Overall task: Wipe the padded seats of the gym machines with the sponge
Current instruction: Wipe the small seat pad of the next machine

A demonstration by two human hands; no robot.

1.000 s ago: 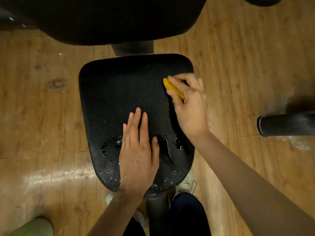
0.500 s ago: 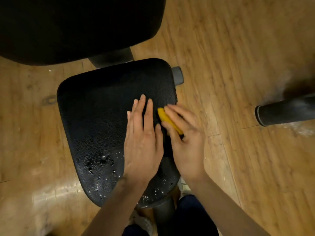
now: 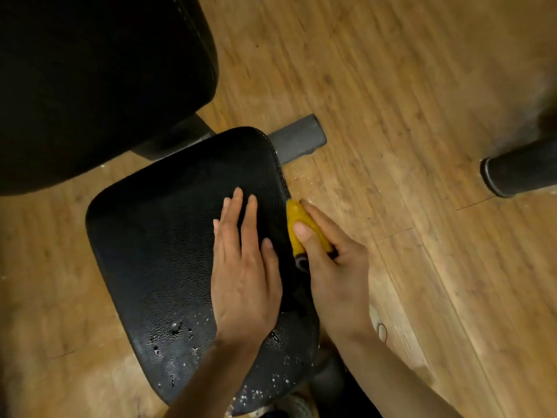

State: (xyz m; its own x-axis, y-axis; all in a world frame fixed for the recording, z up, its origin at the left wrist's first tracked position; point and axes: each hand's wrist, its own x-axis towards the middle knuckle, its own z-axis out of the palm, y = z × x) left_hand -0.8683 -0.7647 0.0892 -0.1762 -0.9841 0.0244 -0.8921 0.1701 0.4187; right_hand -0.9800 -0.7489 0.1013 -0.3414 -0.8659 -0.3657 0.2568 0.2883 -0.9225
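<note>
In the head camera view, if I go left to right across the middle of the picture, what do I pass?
Bare wooden floor → black padded seat → left hand lying flat on the seat → yellow sponge at the seat's right edge, gripped by the right hand → black tube end.

wooden floor (image 3: 391, 86), black padded seat (image 3: 156, 236), perhaps wet

Yellow sponge (image 3: 297, 224) against wet black seat (image 3: 168, 242)
</note>
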